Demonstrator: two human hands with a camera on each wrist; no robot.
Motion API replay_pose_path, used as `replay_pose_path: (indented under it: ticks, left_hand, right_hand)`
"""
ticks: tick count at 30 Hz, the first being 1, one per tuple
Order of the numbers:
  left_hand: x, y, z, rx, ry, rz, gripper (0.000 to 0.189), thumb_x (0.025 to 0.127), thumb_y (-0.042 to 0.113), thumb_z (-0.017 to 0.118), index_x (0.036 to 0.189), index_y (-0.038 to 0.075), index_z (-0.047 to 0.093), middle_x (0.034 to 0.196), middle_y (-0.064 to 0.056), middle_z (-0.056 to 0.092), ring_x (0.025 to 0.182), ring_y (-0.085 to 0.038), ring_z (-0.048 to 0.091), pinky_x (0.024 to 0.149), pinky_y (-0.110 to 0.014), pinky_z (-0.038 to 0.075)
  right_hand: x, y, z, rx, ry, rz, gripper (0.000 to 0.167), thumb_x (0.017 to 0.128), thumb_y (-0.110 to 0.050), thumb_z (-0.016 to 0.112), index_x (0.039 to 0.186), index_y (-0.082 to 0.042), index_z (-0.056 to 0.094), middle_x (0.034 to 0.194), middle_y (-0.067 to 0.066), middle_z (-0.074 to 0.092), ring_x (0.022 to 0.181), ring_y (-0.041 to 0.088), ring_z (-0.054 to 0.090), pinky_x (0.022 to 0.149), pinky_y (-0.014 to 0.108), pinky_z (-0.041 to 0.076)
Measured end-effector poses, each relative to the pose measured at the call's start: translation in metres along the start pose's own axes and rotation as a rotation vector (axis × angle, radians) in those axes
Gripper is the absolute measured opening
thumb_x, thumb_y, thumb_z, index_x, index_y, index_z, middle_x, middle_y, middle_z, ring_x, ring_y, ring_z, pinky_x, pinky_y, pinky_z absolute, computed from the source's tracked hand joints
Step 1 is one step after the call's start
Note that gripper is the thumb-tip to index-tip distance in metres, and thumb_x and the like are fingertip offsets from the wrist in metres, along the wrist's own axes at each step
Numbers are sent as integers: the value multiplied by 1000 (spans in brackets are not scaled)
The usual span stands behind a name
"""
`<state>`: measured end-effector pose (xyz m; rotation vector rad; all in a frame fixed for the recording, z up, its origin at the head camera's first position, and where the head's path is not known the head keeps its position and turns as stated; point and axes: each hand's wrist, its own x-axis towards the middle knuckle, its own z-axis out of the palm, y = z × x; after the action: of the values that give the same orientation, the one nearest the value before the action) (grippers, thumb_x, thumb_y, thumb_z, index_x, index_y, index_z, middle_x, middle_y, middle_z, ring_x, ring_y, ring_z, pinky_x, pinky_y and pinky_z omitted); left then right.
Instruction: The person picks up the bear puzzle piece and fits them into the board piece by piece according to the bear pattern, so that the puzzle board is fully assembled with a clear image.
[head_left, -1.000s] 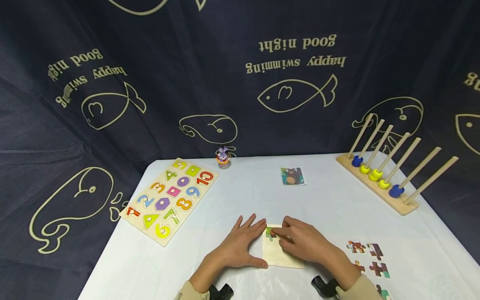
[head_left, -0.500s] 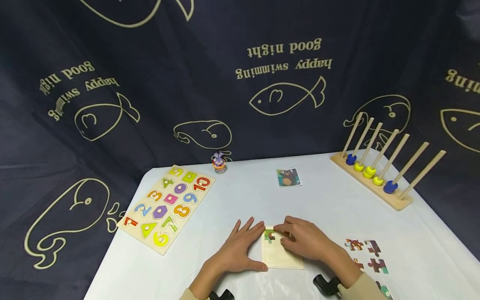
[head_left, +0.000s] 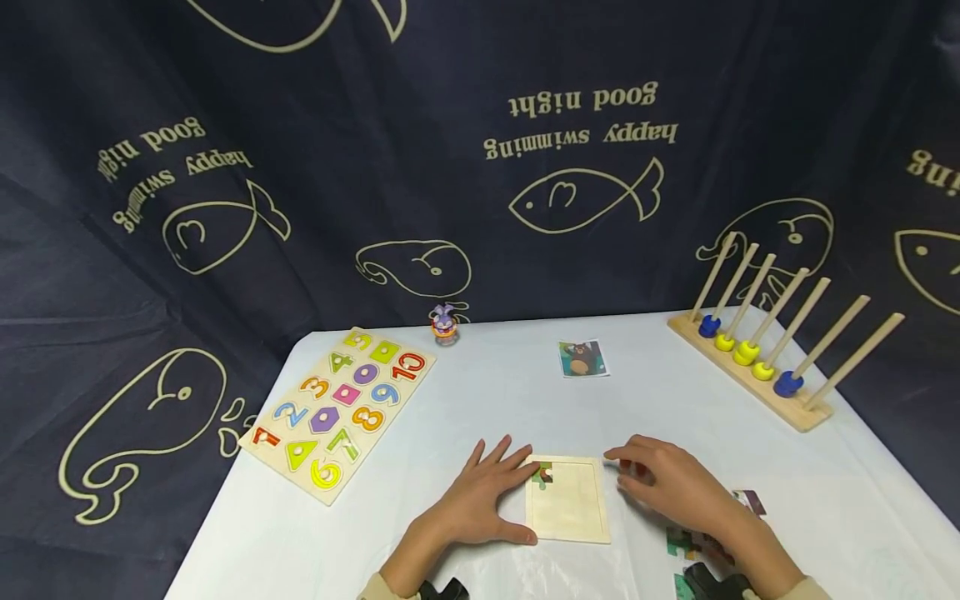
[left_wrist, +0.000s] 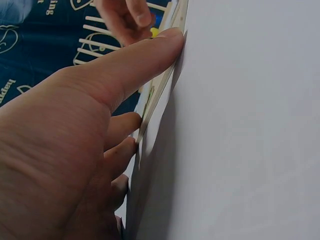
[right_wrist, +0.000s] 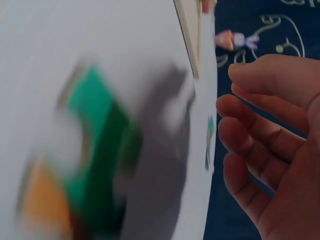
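While the pale wooden square puzzle tray lies between the hands, a small green-and-brown jigsaw piece in its corner by the left fingertips, the spread left hand braces its left edge, which should curb sliding. Since the right hand, loosely curved, grips nothing beyond the opposite edge, pinching one of the loose multicoloured jigsaw pieces beneath its wrist by the rim, then matching tabs before pressing, seems soundest.

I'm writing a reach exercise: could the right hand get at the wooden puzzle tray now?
Probably yes: the right hand, apparently empty, is beside the puzzle tray; the left hand is at the opposite edge, out of the way.
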<state>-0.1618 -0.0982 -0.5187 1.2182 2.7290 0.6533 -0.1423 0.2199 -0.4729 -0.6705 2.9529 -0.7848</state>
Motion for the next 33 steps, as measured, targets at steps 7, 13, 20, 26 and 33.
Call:
replay_pose_path:
  ticks: [7, 13, 20, 26, 33]
  left_hand:
    - [-1, 0, 0, 17, -6, 1, 99, 72, 76, 61, 150, 20, 38, 156, 2, 27, 145, -28, 11, 111, -58, 5]
    - [-3, -2, -1, 29, 8, -9, 99, 72, 75, 62, 149, 18, 38, 155, 2, 27, 144, -28, 12, 111, -59, 6]
    - [-3, -1, -4, 8, 6, 3, 98, 73, 73, 63, 150, 17, 38, 156, 2, 27, 144, -29, 12, 110, -60, 7]
    - [-2, 0, -4, 11, 0, 10, 97, 75, 72, 63, 150, 16, 37, 156, 1, 25, 144, -30, 11, 110, -60, 6]
    - [1, 3, -4, -3, -14, 13, 97, 74, 71, 63, 150, 17, 37, 156, 1, 25, 145, -29, 11, 111, -59, 6]
  right_hand:
    - [-22, 23, -23, 30, -1, 97, 21, 84, -14, 73, 104, -19, 71, 91, -14, 60, 73, 0, 51, 62, 25, 48]
    - [-35, 39, -32, 50, 4, 182, 15, 83, -13, 74, 95, -22, 71, 88, -14, 59, 73, 2, 52, 63, 24, 48]
    - [-57, 55, -40, 84, 6, 212, 19, 83, -16, 75, 101, -19, 71, 89, -12, 59, 72, 2, 52, 61, 24, 48]
    - [-67, 65, -43, 78, -40, 249, 31, 81, -24, 78, 110, -18, 70, 97, -10, 59, 76, 3, 51, 63, 25, 48]
    - [-74, 72, -43, 84, -106, 276, 36, 77, -16, 79, 112, -16, 69, 102, -6, 58, 76, 8, 48, 62, 25, 44]
